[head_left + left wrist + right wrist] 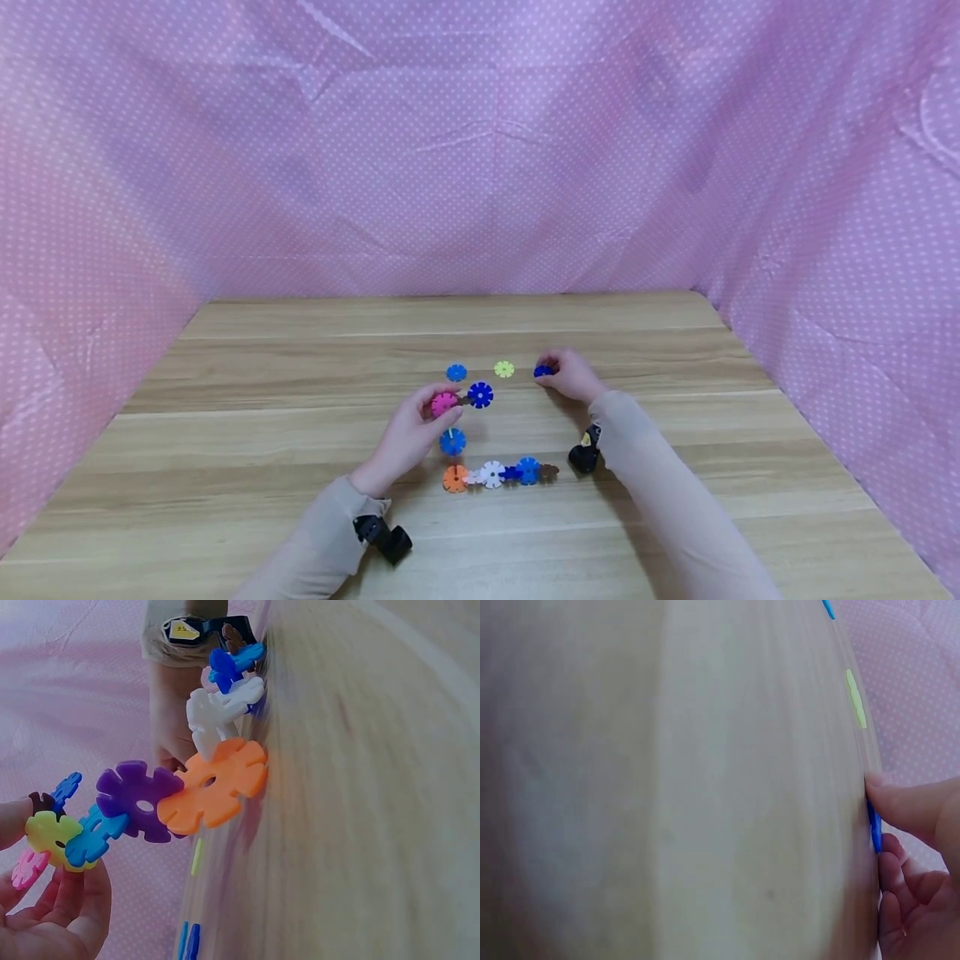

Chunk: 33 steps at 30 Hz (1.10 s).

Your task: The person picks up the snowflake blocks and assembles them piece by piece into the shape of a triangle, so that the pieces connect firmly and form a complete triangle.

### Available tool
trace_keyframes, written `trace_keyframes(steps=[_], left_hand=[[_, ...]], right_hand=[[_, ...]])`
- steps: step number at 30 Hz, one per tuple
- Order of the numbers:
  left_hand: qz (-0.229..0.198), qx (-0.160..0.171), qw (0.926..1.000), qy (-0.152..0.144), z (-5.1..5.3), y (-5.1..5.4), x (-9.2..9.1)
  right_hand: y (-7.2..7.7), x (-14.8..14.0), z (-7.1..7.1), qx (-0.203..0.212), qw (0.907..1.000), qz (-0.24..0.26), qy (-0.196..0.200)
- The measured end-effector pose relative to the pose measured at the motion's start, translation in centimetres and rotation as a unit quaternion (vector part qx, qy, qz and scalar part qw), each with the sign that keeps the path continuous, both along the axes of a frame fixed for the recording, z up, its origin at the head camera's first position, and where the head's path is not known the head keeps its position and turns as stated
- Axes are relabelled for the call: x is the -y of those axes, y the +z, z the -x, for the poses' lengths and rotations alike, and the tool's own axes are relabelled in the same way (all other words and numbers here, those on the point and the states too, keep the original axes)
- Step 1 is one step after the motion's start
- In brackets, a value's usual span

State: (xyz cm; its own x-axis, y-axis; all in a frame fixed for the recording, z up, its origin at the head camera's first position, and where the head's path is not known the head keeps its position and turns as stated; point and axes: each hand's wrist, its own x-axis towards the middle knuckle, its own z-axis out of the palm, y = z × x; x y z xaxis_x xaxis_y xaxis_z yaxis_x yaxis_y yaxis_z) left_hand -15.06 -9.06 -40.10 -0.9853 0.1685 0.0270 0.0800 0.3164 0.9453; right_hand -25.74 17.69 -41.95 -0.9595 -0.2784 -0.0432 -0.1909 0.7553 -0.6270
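Observation:
A chain of notched plastic snowflake discs is gripped at its upper end by my left hand (408, 433), near a pink disc (444, 405) and a yellow disc (52, 836). Beyond them a dark blue disc (480, 395) sticks out to the right. The chain runs through a blue disc (452, 442) and a purple disc (139, 799) to an orange disc (455, 478), then rightward through a white disc (492, 475) to a brown disc (550, 472). Farther right, my right hand (572, 375) pinches a loose dark blue disc (874, 827) lying at the tabletop.
A loose light blue disc (457, 372) and a yellow-green disc (504, 369) lie flat on the wooden table (262, 417), beyond the chain. Pink dotted cloth (480, 167) hangs behind the table and along both sides.

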Motion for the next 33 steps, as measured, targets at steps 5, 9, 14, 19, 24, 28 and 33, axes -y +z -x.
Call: trace_keyframes(steps=[5, 9, 14, 19, 24, 28, 33], left_hand=[[0.004, -0.002, 1.0, -0.003, 0.0, 0.1, 0.1], [0.003, -0.007, 1.0, -0.003, 0.0, 0.0, 0.1], [0.002, -0.017, 0.9998, -0.007, 0.0, -0.1, 0.1], [-0.003, -0.011, 0.9999, -0.011, 0.0, -0.1, 0.0], [-0.004, -0.01, 0.9999, -0.009, 0.1, -0.1, 0.0], [-0.003, -0.019, 0.9998, -0.012, 0.1, -0.1, 0.0], [-0.002, -0.013, 0.9999, -0.009, 0.0, -0.1, 0.0]], right_hand=[[0.1, 0.0, -0.2, 0.012, 0.9997, 0.009, -0.021], [0.0, -0.1, -0.2, 0.017, 0.999, 0.025, -0.031], [-0.1, -0.4, -0.3, 0.007, 0.9991, 0.036, -0.023], [0.0, -0.7, -0.7, 0.017, 0.9981, 0.052, -0.031], [0.6, -0.3, -1.3, 0.053, 0.9942, 0.088, -0.034], [1.1, 0.1, -2.1, 0.061, 0.9901, 0.125, -0.019], [1.6, 0.6, -3.2, 0.075, 0.9817, 0.175, -0.012]])
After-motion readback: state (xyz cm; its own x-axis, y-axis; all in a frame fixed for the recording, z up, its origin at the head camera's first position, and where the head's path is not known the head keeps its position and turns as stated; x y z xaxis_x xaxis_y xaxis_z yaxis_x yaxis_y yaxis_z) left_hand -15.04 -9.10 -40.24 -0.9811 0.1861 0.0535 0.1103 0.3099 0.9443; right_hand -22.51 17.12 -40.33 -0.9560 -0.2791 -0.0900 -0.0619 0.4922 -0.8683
